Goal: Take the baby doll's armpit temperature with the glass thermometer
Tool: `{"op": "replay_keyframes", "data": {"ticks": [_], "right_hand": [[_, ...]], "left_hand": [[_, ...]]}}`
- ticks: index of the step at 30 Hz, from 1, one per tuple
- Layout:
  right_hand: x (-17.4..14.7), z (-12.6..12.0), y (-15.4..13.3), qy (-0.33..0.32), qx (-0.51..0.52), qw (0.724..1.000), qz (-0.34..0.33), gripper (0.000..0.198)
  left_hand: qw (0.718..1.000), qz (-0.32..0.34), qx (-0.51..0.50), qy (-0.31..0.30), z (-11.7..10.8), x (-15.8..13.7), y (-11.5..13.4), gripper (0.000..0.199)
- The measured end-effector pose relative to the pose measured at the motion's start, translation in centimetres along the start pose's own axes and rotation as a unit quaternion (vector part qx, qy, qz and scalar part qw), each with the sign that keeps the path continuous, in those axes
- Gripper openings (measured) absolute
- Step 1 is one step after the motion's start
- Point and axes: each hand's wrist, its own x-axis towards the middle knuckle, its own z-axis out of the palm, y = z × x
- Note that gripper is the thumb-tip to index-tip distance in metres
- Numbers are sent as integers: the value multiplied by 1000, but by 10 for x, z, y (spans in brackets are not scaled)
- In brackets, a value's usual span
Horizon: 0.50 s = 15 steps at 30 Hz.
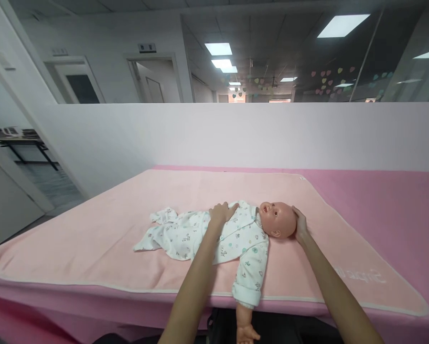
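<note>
A baby doll [232, 239] in a white printed shirt and trousers lies on its back, its head to the right and its legs to the left. My left hand [222, 212] lies flat on the doll's belly, fingers spread. Around the crown of the doll's bald head [279, 220] curves my right hand [300, 225], with some fingers hidden behind it. One doll arm, its cuff turned up, reaches toward me, and its bare hand [247, 333] hangs past the table edge. The doll's other arm is hidden.
A peach-pink mat [103, 239] with a pale border lies under the doll, over a darker pink cloth [397, 215]. A white wall [257, 136] with glass above stands behind the table. On the left, a doorway shows a black-legged table [24, 142].
</note>
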Motion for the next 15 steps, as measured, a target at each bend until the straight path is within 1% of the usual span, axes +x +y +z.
{"op": "replay_keyframes", "data": {"ticks": [2,5,7,12,15], "right_hand": [[-3,4,1,-1,-2,1000,12,42],[-3,4,3,33,0,999,16,41],[-2,3,4,41,2,999,14,41],[-1,1,4,22,-8,1000,15,40],[1,-1,4,-4,-14,1000,26,45]], "left_hand": [[1000,2,-5,3,1,-1,0,73],[1000,2,-10,6,1,-5,1,72],[1000,5,-13,8,1,-7,1,72],[999,14,-27,12,3,-7,-1,71],[999,15,-31,13,4,-6,-3,70]]}}
